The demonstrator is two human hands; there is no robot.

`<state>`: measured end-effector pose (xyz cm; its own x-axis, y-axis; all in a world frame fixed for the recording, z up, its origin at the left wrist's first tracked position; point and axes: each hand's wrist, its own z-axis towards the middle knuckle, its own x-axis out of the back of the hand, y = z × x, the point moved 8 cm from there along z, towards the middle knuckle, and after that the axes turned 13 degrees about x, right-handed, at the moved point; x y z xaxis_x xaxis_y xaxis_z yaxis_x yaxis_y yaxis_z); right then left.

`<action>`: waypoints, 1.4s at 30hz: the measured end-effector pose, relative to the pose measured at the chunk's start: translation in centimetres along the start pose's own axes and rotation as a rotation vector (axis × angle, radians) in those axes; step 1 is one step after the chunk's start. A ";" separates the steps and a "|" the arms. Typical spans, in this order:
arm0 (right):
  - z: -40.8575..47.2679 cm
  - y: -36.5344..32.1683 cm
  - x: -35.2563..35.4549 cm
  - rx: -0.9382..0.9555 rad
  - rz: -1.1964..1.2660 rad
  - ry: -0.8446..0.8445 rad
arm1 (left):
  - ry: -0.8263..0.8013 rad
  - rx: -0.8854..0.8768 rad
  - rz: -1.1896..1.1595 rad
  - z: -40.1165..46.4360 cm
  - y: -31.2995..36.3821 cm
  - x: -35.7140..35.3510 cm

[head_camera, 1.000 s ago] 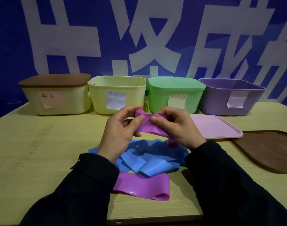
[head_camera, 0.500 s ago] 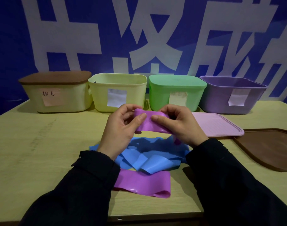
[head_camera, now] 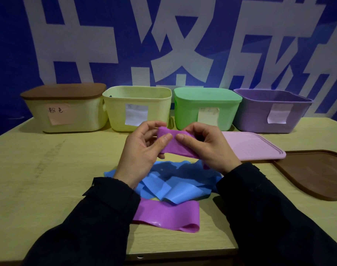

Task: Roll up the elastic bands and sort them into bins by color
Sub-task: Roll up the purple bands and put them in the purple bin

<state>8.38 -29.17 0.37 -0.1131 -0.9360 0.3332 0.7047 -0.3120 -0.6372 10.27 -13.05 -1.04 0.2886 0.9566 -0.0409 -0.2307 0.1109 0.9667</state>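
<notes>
Both thumbs now meet closer on the purple band (head_camera: 175, 144); left hand (head_camera: 142, 150) and right hand (head_camera: 207, 148) pinch its upper end above the blue bands (head_camera: 169, 183), its tail lying by the table's (head_camera: 39, 169) near edge.

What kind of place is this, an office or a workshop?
Probably a staged sorting station, not an office: a plain wooden table holds a row of labelled bins, with a printed blue banner behind.
</notes>
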 end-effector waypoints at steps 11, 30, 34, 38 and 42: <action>0.0 0.1 -0.1 0.037 -0.060 0.018 | -0.049 -0.029 0.075 -0.3 0.0 -0.5; 0.1 -0.9 0.1 0.092 -0.062 0.032 | -0.051 -0.033 0.007 -0.2 0.1 -0.6; 0.1 -0.9 0.0 0.091 -0.055 0.026 | -0.040 -0.051 0.038 -0.2 0.1 -0.6; 0.1 -0.9 0.1 0.101 -0.077 0.029 | -0.033 -0.069 0.041 -0.1 0.3 -0.4; 0.0 -1.0 -0.1 0.116 -0.069 0.048 | -0.092 -0.031 -0.009 -0.5 0.1 -1.2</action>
<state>7.70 -28.71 1.01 -0.1955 -0.9205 0.3383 0.7699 -0.3577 -0.5285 9.45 -14.06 -0.97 0.3744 0.9269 -0.0247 -0.2558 0.1289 0.9581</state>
